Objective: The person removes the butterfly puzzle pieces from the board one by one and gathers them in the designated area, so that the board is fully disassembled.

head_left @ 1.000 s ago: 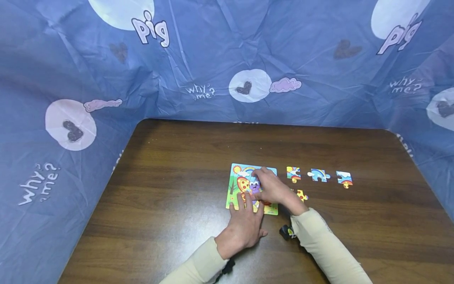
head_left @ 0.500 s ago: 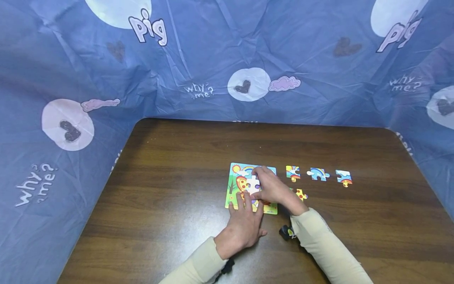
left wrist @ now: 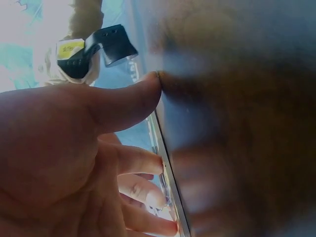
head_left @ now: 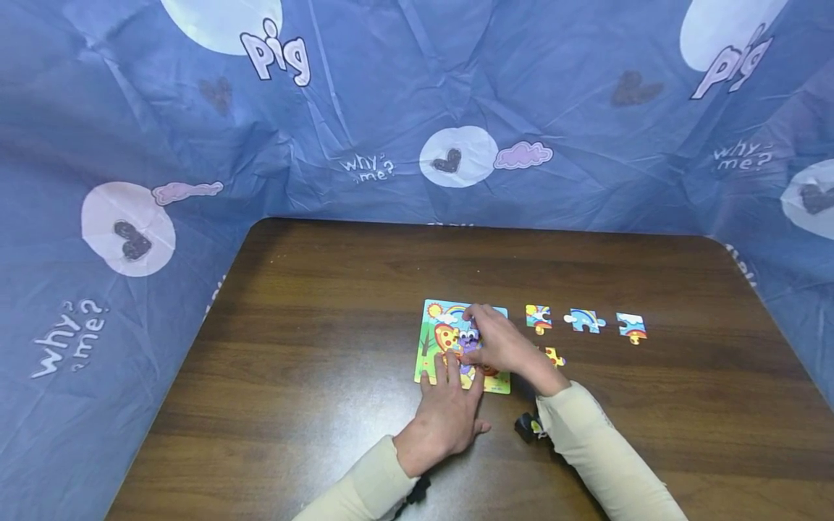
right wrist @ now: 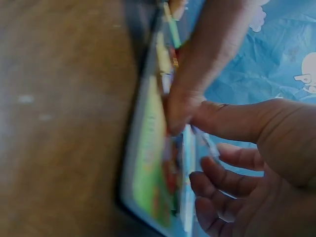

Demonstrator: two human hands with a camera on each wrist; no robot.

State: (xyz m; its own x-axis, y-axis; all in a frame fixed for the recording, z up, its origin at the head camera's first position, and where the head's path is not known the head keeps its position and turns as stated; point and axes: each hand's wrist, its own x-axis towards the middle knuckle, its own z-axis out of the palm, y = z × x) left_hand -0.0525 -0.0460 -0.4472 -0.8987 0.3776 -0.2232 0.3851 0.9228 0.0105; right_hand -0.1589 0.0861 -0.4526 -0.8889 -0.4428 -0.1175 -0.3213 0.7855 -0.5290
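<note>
A square, brightly coloured jigsaw board point(head_left: 425, 362) lies flat on the table, showing a sun, a rainbow and a purple cartoon figure. Over its middle my right hand point(head_left: 503, 344) pinches a puzzle piece point(head_left: 468, 340) with the purple face on it. In the right wrist view that piece point(right wrist: 210, 144) appears as a thin edge between thumb and fingers. My left hand point(head_left: 446, 420) has its fingers spread, with the fingertips resting on the board's near part. Its thumb reaches down to the table in the left wrist view. Both hands cover parts of the picture.
Three loose puzzle pieces lie in a row right of the board: one with a sun point(head_left: 538, 317), one with a rainbow point(head_left: 586, 320) and one with a cloud point(head_left: 631, 327). A yellow, red-dotted piece point(head_left: 555, 357) lies beside the right wrist. Printed blue cloth point(head_left: 391, 108) surrounds the table point(head_left: 313, 311).
Half a second ago the held piece looked white with glare; now its purple face shows again, so its angle has changed slightly. Both hands stay in nearly the same place.
</note>
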